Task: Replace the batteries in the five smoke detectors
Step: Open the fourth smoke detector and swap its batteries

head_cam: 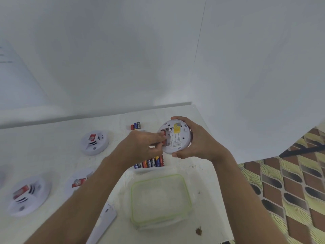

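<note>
Nearest the camera, a flat white plastic piece (104,220) lies on the white worktop (52,155), partly under the left forearm. Just right of it sits a clear food container (160,201) with a green-rimmed lid, and a small brown stain (198,231) marks the worktop near its right corner. On the left, two smoke detectors lie face up: one (29,195) near the edge of view and another (79,181) half hidden by the left forearm. Beyond the container, a white tray (149,169) holds a row of AA batteries (151,162).

Above the tray, the right hand (200,140) grips the rim of a smoke detector (176,138), held off the worktop with its labelled back facing the camera. The left hand (143,144) pinches a red battery (163,136) at the detector's open battery compartment.

Farther back, a third resting smoke detector (95,142) lies face up, and a few loose batteries (136,125) lie near the white wall (123,59). Patterned floor tiles (290,182) show at right.
</note>
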A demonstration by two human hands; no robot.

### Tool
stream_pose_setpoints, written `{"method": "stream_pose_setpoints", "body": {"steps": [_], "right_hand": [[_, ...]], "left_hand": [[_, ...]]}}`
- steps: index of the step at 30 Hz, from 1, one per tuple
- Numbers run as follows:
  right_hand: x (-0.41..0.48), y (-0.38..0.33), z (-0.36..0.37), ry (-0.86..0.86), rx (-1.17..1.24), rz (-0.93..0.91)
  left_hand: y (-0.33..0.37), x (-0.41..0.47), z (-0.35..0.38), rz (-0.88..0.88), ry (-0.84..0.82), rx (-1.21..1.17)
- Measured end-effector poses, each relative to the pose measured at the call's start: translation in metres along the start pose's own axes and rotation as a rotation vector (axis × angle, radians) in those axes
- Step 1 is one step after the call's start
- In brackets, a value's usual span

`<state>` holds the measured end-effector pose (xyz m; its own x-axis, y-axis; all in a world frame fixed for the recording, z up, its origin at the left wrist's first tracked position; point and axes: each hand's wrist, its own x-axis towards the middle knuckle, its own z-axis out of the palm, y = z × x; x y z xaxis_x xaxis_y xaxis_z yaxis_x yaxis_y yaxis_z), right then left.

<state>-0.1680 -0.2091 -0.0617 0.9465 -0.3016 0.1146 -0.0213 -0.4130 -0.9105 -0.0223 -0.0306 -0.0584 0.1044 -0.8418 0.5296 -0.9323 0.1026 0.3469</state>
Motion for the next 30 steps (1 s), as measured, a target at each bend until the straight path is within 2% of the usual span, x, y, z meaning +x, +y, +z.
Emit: {"method": "stream_pose_setpoints", "body": {"steps": [6,9,15,19,22,25,30], "right_hand": [[-0.003,0.004,0.0,0.032,0.003,0.003],[-0.005,0.009,0.001,0.051,0.012,0.004],[-0.008,0.021,0.002,0.088,0.007,0.006],[-0.013,0.028,0.005,0.147,0.078,0.012],[-0.017,0.035,0.009,0.243,0.116,0.023],[-0.021,0.043,0.015,0.377,0.209,0.04],[-0.021,0.05,0.025,0.511,0.267,0.059]], "left_hand": [[-0.005,-0.004,-0.002,-0.045,0.018,-0.11],[-0.011,-0.007,0.003,-0.134,0.039,-0.211],[-0.006,-0.004,0.021,-0.155,0.165,-0.115],[-0.003,-0.003,0.025,-0.417,0.299,-0.267],[-0.002,-0.002,0.023,-0.597,0.315,-0.419],[-0.006,-0.002,0.023,-0.636,0.145,-0.375],[-0.019,0.0,0.04,-0.558,-0.452,-0.155]]}}
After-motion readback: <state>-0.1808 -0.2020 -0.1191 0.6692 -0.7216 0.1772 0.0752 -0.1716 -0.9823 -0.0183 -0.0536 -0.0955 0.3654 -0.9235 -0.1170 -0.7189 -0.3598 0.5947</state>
